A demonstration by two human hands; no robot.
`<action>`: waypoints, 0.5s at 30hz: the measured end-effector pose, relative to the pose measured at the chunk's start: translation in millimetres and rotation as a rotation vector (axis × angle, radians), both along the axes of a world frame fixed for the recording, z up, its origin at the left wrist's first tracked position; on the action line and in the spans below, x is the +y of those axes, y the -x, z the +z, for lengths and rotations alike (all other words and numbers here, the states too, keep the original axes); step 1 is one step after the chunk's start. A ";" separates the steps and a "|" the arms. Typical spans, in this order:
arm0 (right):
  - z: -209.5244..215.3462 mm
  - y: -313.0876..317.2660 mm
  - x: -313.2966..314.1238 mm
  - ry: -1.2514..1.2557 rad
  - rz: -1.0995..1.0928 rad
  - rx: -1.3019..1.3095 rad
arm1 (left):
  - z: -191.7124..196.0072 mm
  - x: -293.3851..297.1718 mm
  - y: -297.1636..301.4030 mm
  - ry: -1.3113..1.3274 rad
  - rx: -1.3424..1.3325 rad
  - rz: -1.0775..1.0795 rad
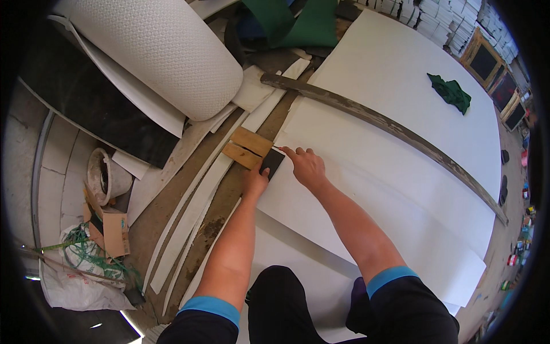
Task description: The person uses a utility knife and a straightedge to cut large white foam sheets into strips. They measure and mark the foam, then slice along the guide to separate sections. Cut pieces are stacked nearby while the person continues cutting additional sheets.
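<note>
My left hand (255, 181) is closed at the near edge of a small black rectangular piece (272, 163), its thumb lying on the piece. Touching that piece on the left is a flat brown wooden block (252, 141) with a dark slot across it. Just to the right, my right hand (308, 166) is closed, the index finger reaching toward the black piece's far corner. A tiny thin thing shows at that fingertip, too small to name. Beneath both hands lies the edge of a large white sheet (366, 172).
A long dark wooden bar (389, 123) lies across the white sheets, with a green cloth (450, 93) beyond it. On the left are narrow white strips (192, 229), a big textured white roll (154, 51), a bucket (109, 176) and a cardboard box (116, 232).
</note>
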State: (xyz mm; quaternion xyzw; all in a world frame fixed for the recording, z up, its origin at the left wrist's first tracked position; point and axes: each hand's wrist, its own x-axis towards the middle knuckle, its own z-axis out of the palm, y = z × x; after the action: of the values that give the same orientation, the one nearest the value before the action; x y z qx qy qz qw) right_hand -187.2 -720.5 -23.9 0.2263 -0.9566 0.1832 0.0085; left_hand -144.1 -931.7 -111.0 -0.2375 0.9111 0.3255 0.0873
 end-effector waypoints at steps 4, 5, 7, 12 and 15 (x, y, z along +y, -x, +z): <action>-12.6 8.0 -2.3 0.001 0.008 0.023 | 12.8 8.7 -3.8 0.058 0.014 -0.039; -13.1 7.6 -3.0 0.007 0.015 0.016 | 15.6 8.8 -4.4 0.067 -0.003 -0.033; -11.1 6.6 -3.6 0.020 0.023 -0.007 | 19.3 7.9 -3.9 0.084 -0.033 -0.023; -13.5 7.7 -5.3 -0.047 0.066 0.006 | 17.0 4.3 -2.8 0.062 -0.060 -0.013; -16.4 7.9 -11.3 -0.071 0.078 0.015 | 18.8 5.8 -3.3 0.080 -0.074 -0.006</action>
State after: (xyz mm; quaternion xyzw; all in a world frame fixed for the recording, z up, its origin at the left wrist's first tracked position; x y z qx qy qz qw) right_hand -195.2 -731.7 -40.3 0.2651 -0.9529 0.1475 0.0002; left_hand -140.8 -925.9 -92.1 -0.2500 0.9202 0.2793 0.1125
